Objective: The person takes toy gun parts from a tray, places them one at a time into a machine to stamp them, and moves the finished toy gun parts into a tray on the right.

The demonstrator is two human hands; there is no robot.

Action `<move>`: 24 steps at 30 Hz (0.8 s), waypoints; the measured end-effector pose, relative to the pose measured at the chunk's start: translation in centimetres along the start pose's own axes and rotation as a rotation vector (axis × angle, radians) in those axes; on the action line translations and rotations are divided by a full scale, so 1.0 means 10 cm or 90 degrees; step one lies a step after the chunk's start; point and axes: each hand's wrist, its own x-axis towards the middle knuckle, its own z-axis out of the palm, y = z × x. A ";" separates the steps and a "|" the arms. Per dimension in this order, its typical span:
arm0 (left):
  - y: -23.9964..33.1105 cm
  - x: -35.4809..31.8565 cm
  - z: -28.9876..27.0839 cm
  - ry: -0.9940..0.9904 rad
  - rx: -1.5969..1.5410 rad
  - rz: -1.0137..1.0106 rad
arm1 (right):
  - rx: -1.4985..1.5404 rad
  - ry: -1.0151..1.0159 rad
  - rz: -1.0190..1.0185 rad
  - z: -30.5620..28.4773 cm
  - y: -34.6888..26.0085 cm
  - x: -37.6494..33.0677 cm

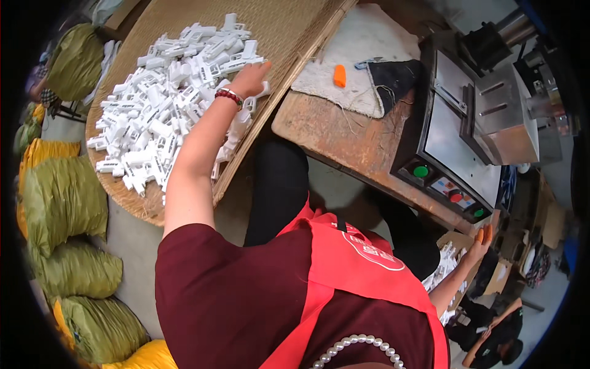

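Note:
My left hand [247, 80], with a dark red bead bracelet [230, 96] at the wrist, reaches over the right side of a heap of white plastic parts [163, 114]. The heap lies on a large round woven tray [289, 31]. A finger with an orange tip stretches out; the other fingers are largely hidden, and a white part shows right beside them. My right hand [477, 251] is raised at the far right, near the front corner of a metal bench machine [455, 135]. Its orange-tipped fingers are stretched upward with nothing visible in them. Below it stands a cardboard box [458, 238] holding more white parts.
The machine has green and red buttons on its front. On the worn wooden table [326, 126] lie a pale cloth [344, 49], a dark cloth and an orange piece [339, 75]. Full green sacks [64, 197] line the left. Another person [491, 332] sits at lower right.

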 end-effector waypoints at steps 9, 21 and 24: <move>0.11 0.15 -0.43 0.129 -0.078 -0.022 | -0.093 0.006 -0.122 0.49 -0.76 -0.21; 3.96 0.59 -0.51 0.205 -0.428 0.143 | -0.164 0.012 -0.488 1.68 -0.95 1.22; 4.12 0.37 -0.54 0.204 -0.276 0.326 | -0.131 0.049 -0.480 1.80 -1.04 1.29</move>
